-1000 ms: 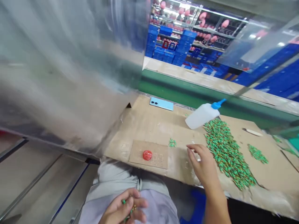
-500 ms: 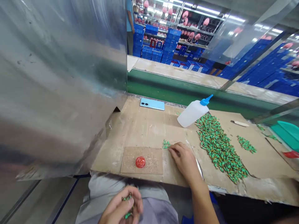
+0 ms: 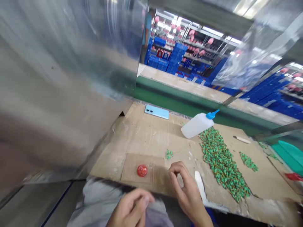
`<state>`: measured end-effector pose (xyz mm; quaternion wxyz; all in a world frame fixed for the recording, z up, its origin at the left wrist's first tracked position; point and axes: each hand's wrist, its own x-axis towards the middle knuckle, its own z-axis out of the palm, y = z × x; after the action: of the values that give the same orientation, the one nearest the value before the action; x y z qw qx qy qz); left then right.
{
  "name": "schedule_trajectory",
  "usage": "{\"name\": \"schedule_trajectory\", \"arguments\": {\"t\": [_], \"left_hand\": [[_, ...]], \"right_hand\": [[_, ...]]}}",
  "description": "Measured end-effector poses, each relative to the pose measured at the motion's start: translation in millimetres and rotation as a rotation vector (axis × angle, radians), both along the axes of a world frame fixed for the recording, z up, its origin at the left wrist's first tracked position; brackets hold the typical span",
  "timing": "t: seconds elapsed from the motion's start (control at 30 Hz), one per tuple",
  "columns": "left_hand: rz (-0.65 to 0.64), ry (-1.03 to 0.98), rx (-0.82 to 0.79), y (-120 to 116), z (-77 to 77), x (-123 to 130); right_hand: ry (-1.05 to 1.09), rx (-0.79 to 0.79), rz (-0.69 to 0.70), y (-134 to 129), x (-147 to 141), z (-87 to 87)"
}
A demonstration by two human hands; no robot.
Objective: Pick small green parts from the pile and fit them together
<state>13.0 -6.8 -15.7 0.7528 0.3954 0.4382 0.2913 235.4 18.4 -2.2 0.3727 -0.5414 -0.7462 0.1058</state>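
Note:
My left hand (image 3: 132,208) is curled closed over my lap. Small green pieces lay in it a moment ago; its fingers now hide them. Thumb and forefinger of my right hand (image 3: 186,190) are pinched together just right of the cardboard pad, and whatever is at their tips is too small to name. On that cardboard pad (image 3: 129,168) sits a round red blob or cap (image 3: 142,170). Just beyond the right hand lies a little cluster of green pieces (image 3: 169,154). A large heap of green and orange-brown pieces (image 3: 223,160) spreads to the right.
A white squeeze bottle (image 3: 197,125) with a blue nozzle leans over the heap. A light-blue phone (image 3: 156,112) lies at the back. Farther right are a white-handled tool (image 3: 242,139), a smaller green pile (image 3: 248,161) and a teal bin (image 3: 288,156). A metal panel (image 3: 71,88) walls off the left.
My right hand has drawn back from the small green cluster toward me, fingers pinched. My left hand has moved slightly right and up, its fingers now covering the green pieces. The camera view has shifted.

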Motion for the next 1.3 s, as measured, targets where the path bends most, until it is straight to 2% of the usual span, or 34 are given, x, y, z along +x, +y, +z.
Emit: {"name": "schedule_trajectory", "arguments": {"t": [0.13,0.27,0.47,0.57,0.87,1.03,1.3], "left_hand": [[0.009,0.163,0.26,9.8,28.5,0.7],[-0.009,0.219,0.396,12.8,40.1,-1.2],[0.026,0.254,0.473,6.2,42.5,-9.3],[0.029,0.257,0.481,5.5,42.6,-12.9],[0.081,0.22,0.495,3.5,36.9,-15.5],[0.039,0.248,0.465,5.7,36.9,-15.5],[-0.044,0.28,0.467,5.6,39.3,-13.6]], "right_hand": [[0.105,-0.046,0.146,-20.2,-25.2,9.6],[0.14,-0.043,0.246,-22.5,-36.3,12.8],[0.02,0.111,0.3,-18.7,-40.0,12.7],[0.017,0.129,0.305,-18.8,-41.3,11.9],[0.215,0.049,0.275,-17.3,-51.0,14.8],[0.303,-0.003,0.296,-19.8,-52.2,7.6],[0.428,-0.176,0.312,-19.9,-50.2,5.3]]}}
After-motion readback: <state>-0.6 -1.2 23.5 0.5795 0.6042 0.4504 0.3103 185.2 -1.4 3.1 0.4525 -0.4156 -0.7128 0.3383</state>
